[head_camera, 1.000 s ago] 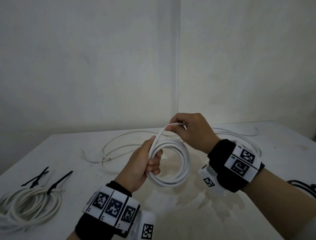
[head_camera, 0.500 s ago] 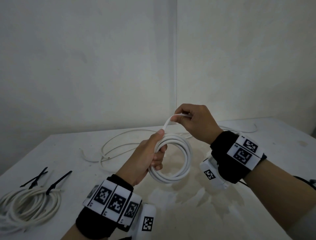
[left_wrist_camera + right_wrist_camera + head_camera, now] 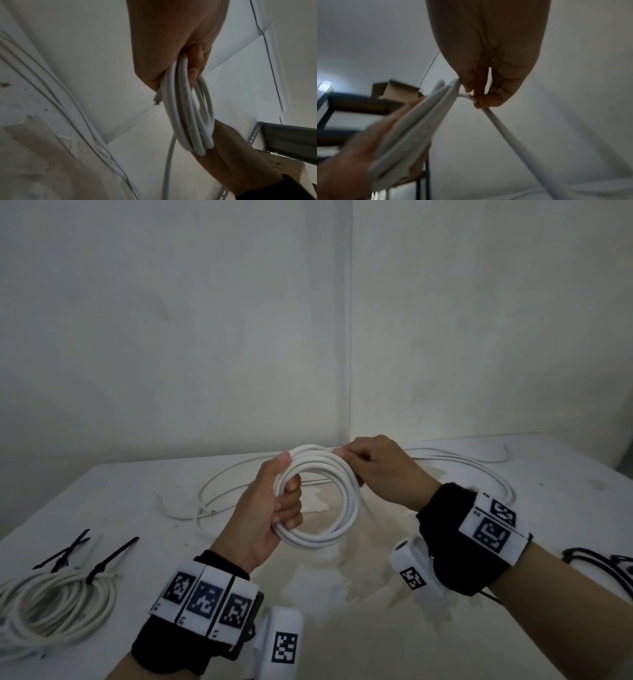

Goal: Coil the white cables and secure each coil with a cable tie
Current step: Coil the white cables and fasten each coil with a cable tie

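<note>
My left hand (image 3: pixel 274 508) grips the left side of a white cable coil (image 3: pixel 337 525) held upright above the table (image 3: pixel 102 491). In the left wrist view the coil (image 3: pixel 188 115) hangs from the curled fingers (image 3: pixel 197 65), with a cut end sticking out beside it. My right hand (image 3: pixel 376 467) pinches the cable at the coil's top right. The right wrist view shows its fingertips (image 3: pixel 488 100) holding the free strand (image 3: pixel 513 142), which trails down to the table. More loose white cable (image 3: pixel 239 484) lies on the table behind the hands.
A tied white coil (image 3: pixel 54 607) with black cable ties (image 3: pixel 109 556) lies at the front left. Another black tie (image 3: pixel 65 553) rests beside it. Black cords (image 3: pixel 603 563) lie at the right edge. White walls meet in a corner behind the table.
My right hand has brought the raised strand down and left onto the top of the coil, adding another loop. The left hand has kept its grip and lifted slightly.
</note>
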Tool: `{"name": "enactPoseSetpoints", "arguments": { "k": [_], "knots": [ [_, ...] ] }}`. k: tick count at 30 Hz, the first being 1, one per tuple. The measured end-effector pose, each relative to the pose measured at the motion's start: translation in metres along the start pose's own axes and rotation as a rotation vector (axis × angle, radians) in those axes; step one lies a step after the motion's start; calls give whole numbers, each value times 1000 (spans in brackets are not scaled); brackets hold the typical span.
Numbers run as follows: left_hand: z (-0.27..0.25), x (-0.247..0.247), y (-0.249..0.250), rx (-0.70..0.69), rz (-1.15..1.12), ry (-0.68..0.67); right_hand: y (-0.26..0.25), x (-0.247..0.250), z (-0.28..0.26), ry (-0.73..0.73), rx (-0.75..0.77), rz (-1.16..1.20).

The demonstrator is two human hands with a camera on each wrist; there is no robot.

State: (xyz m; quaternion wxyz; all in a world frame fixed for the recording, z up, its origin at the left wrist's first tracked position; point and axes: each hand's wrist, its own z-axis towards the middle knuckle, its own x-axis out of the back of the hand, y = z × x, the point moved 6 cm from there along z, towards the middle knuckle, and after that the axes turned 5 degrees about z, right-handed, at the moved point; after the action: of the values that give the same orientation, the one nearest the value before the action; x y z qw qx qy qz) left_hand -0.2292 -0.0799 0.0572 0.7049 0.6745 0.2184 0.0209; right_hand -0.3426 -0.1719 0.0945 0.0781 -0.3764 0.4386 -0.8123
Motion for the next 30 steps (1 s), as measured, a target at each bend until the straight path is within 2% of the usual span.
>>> {"name": "enactPoseSetpoints", "arguments": {
  "k": [3,6,10,20,24,28,30],
  "knots": [
    [1,3,2,-20,-19,14,1,-9,-7,-53,-128,370],
    [2,5,1,-24,-15,34,0,-17,-11,-76,-64,410],
    [3,6,-5,-14,25,56,4,-22,-14,-44,-53,517],
    [2,2,-5,-52,116,75,4,-31,-19,-78,-130,787],
    [1,3,-5,-78,160,107,2,-35,-22,-159,-172,839],
    [1,2,-2,-103,199,115,-2,-41,-27,-303,-237,951],
    [0,1,1,-122,226,113,-4,-40,-27,-345,-228,929]
  ]
}}
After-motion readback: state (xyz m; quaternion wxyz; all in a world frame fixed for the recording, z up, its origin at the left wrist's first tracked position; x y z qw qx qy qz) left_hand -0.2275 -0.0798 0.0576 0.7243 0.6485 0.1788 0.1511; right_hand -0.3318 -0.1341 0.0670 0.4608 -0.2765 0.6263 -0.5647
